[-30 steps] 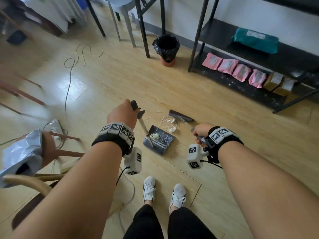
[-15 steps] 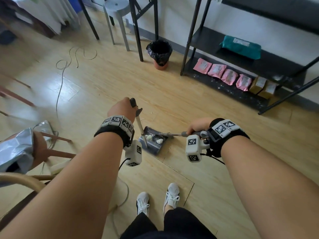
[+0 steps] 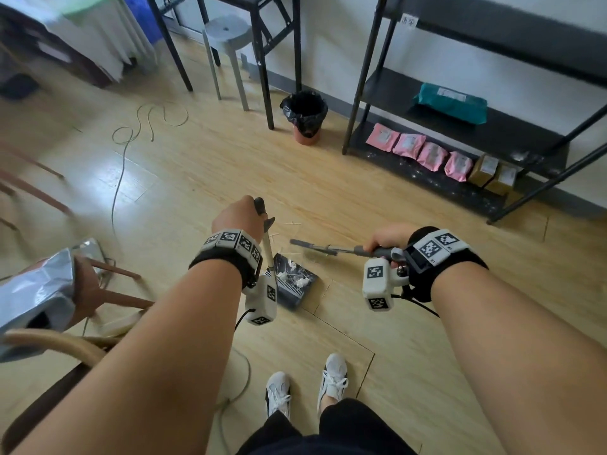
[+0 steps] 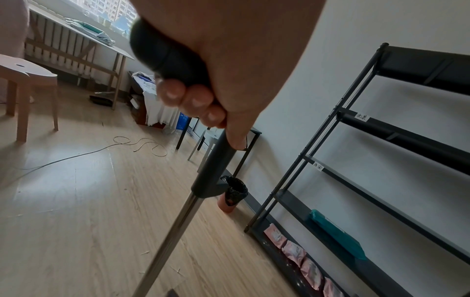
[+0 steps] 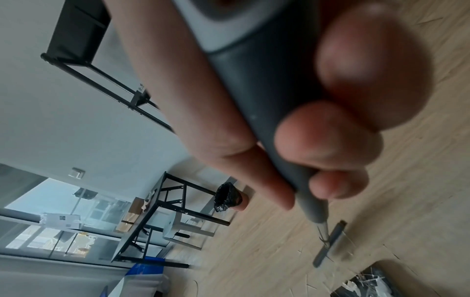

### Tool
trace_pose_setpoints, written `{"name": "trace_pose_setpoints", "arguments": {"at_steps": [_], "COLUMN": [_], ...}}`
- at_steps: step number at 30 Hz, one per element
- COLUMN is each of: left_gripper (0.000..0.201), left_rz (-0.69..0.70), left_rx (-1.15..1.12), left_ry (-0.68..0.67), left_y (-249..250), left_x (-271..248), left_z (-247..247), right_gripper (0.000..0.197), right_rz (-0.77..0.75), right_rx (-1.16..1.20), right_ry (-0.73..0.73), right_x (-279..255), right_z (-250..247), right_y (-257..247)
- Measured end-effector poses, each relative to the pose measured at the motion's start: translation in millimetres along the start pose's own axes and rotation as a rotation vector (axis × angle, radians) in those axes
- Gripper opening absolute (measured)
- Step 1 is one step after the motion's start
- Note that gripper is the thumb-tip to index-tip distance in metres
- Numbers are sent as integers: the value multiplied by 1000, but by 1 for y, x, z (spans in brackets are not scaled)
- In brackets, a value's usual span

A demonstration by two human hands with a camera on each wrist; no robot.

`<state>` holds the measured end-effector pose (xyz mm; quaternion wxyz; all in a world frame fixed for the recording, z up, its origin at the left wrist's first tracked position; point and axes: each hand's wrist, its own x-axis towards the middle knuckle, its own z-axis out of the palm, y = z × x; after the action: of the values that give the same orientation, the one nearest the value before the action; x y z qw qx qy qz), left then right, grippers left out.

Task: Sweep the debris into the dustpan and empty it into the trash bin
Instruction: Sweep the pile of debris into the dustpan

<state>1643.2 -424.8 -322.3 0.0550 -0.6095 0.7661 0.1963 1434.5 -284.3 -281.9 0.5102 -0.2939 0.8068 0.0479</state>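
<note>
My left grip (image 3: 237, 215) curls round the dustpan (image 3: 293, 281) handle, pan below it on the floor; my right grip (image 3: 387, 237) clasps the broom (image 3: 313, 246), lying level, head leftward.

Place: it looked like a storeroom or parcel-sorting room inside an office.
Shelving: a black metal rack (image 3: 466, 126) stood against the white wall, well beyond the fingers, its tiers carrying small paper labels (image 4: 361, 116).
Goods: pink mailer bags (image 3: 420, 152), brown boxes (image 3: 494, 172) and a teal parcel (image 3: 451, 101) lay on the rack.
Floor: pale wood planks (image 3: 203, 165) with a loose cable (image 3: 131, 139).
Furniture: a grey stool (image 3: 226, 31), folding desks (image 5: 162, 203), a lined trash bin (image 3: 305, 116).
Windows: large panes (image 5: 50, 231).
</note>
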Motion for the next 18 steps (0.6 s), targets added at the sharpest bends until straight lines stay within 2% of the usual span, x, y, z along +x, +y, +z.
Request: {"name": "trace_pose_setpoints", "arguments": {"at_steps": [4, 9, 15, 18], "left_gripper": [27, 24, 24, 25], "left_rz": [-11, -17, -11, -14], "left_rx": [0, 16, 26, 22], "left_ry": [-14, 17, 27, 23], "left_y": [-10, -22, -23, -23], "left_x": [3, 2, 2, 1], "left_z": [-1, 1, 3, 3], "right_gripper": [27, 29, 31, 33], "right_rz": [105, 167, 165, 90], "right_rx": [196, 251, 299, 179], "right_ry": [26, -4, -88, -102], "right_x": [12, 33, 28, 18], "right_z": [7, 25, 45, 39], "right_y": [5, 14, 11, 1]}}
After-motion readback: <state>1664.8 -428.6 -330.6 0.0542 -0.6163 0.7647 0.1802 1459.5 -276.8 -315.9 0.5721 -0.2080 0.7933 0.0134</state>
